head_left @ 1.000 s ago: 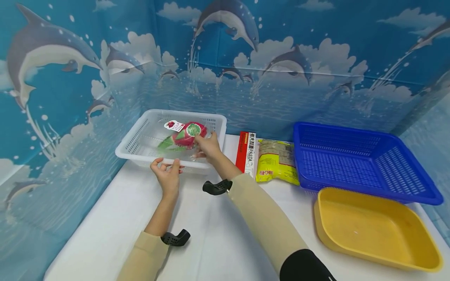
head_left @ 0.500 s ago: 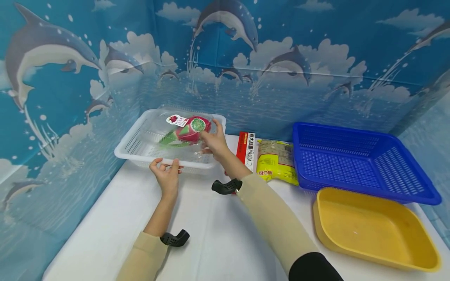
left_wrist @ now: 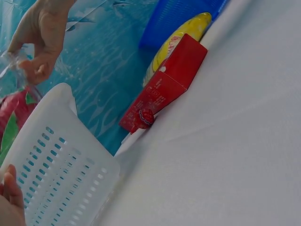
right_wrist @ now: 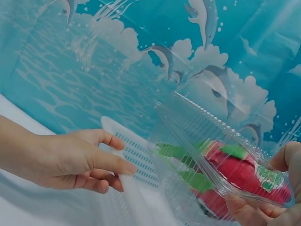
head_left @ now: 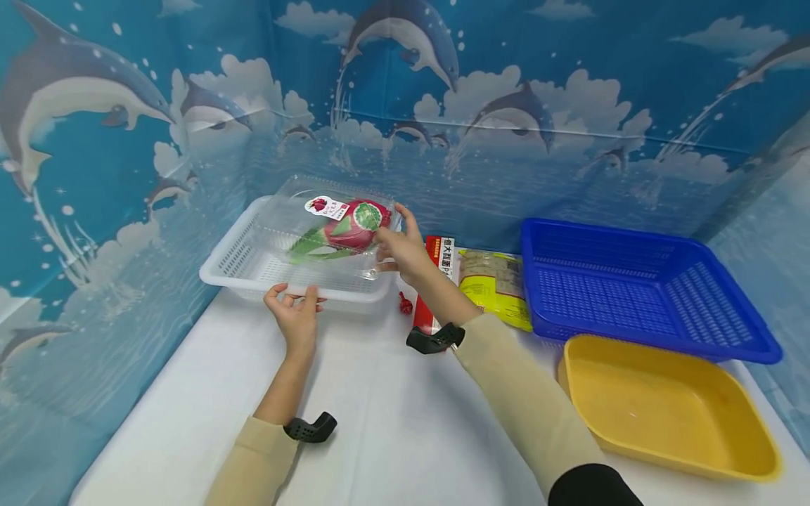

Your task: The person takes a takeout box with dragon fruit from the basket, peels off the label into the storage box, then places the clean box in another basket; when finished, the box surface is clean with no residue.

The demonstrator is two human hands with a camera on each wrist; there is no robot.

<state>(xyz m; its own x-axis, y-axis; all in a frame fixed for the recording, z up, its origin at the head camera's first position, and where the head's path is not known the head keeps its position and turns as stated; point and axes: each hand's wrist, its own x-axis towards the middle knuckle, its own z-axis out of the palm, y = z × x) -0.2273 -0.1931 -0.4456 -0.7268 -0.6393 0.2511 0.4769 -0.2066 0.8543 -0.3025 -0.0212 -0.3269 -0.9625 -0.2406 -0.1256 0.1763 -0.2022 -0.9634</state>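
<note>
Clear plastic box: held over the white basket, towards that basket's far right; whether it touches the rim cannot be told.
White label: stuck on the clear lid with a red fruit picture and Chinese characters too small to read.
Round sticker: green and white, at the red end of the fruit; its print is illegible.
Red carton: right of the white basket, Chinese characters running down its white strip — 大利面 can be made out, the lower part lost behind the right forearm.
Yellow packet: farther right of the white basket, its lettering partly covered and unclear.
Direction: the box tilts, its long axis running across the white basket; inside, the dragon fruit lies lengthwise, red body to the right, green tips to the left.
Right hand: thumb and fingers pinch the box's right end — a narrow gap filled by thin plastic.
Left hand: fingers and thumb bent round the white basket's near rim, gripping it.
Small red wrapped item: just right of the white basket, beside the carton.
</note>
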